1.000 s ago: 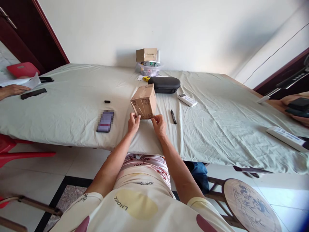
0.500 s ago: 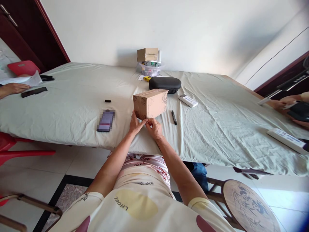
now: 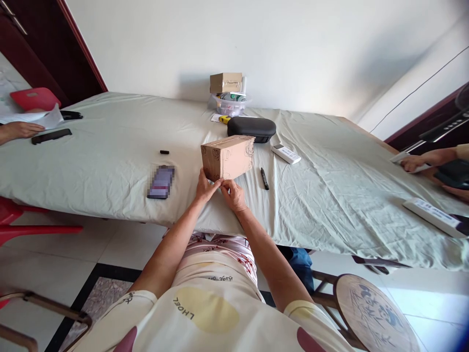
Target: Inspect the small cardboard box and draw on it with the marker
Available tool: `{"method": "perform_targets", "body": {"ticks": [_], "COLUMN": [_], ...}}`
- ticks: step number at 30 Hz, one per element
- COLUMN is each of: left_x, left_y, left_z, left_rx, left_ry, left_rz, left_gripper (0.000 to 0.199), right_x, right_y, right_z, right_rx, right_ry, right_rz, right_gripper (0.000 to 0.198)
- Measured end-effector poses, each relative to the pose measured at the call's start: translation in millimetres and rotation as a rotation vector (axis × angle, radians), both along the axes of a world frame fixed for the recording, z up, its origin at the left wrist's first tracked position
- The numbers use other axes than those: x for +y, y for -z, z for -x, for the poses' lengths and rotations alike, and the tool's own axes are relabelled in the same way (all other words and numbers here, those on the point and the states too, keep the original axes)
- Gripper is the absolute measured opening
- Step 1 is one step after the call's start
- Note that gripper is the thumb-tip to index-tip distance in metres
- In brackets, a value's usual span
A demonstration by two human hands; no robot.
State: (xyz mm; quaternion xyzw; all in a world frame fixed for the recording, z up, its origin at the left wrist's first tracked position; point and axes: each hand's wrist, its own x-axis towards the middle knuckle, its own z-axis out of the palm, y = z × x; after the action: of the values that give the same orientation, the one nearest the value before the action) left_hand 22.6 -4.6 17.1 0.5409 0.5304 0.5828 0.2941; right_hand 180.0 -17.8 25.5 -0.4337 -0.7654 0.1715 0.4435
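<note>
A cardboard box [image 3: 236, 159] with dark scribbled drawings on its sides rests tilted on the cloth before me. My left hand [image 3: 205, 187] grips its lower left corner, thumb along the bottom edge. Against the bottom front corner, my right hand [image 3: 233, 193] is closed with fingertips pinched beside the left thumb; whatever is between them is too small to make out. To the right of the box lies a black marker [image 3: 264, 179]. A phone [image 3: 161, 182] with a blurred screen and a small black cylinder [image 3: 164, 152] are to the left.
Behind the box sit a black zip case [image 3: 251, 129], a white packet [image 3: 286, 154] and a plastic tub [image 3: 230, 105] topped by another carton [image 3: 225, 82]. At the right, another person's hand [image 3: 412, 162] touches something white near a long white box [image 3: 434, 216]. A co-worker's hand [image 3: 25, 129] holds papers at left.
My hands and the box stay nearly in place, with the view shifting slightly. At the right edge, the other person's hand has moved left over the table.
</note>
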Motion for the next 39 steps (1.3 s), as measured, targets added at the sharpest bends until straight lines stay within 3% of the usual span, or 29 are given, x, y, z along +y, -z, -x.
{"method": "perform_targets", "body": {"ticks": [5, 9, 18, 21, 25, 30, 35, 39], "left_x": [-4, -4, -3, -3, -5, -2, 2, 2], "left_y": [-5.5, -9.7, -10.6, -11.4, -10.6, -7.8, -2.6, -1.9], "left_z": [4, 11, 23, 25, 26, 27, 27, 28], "left_rx": [-0.018, -0.094, -0.174, -0.161, -0.132, -0.121, -0.137, -0.179], "left_ry": [-0.007, 0.09, 0.16, 0.168, 0.188, 0.138, 0.102, 0.077], "left_rz": [0.022, 0.009, -0.031, -0.014, -0.042, -0.102, -0.145, -0.161], "left_gripper": [0.08, 0.065, 0.054, 0.053, 0.075, 0.098, 0.099, 0.091], "right_x": [4, 11, 29, 33, 35, 29, 22, 23], "right_y": [-3, -7, -8, -6, -5, -11, -17, -16], "right_z": [-6, -20, -57, -66, -68, -62, -59, -58], "right_rx": [0.016, 0.066, 0.334, 0.441, 0.569, 0.512, 0.471, 0.492], "right_ry": [0.067, 0.162, 0.577, 0.654, 0.579, 0.523, 0.499, 0.464], "right_rz": [0.051, 0.064, -0.022, -0.021, 0.046, -0.05, -0.117, -0.08], "right_gripper": [0.031, 0.034, 0.04, 0.044, 0.042, 0.049, 0.05, 0.05]}}
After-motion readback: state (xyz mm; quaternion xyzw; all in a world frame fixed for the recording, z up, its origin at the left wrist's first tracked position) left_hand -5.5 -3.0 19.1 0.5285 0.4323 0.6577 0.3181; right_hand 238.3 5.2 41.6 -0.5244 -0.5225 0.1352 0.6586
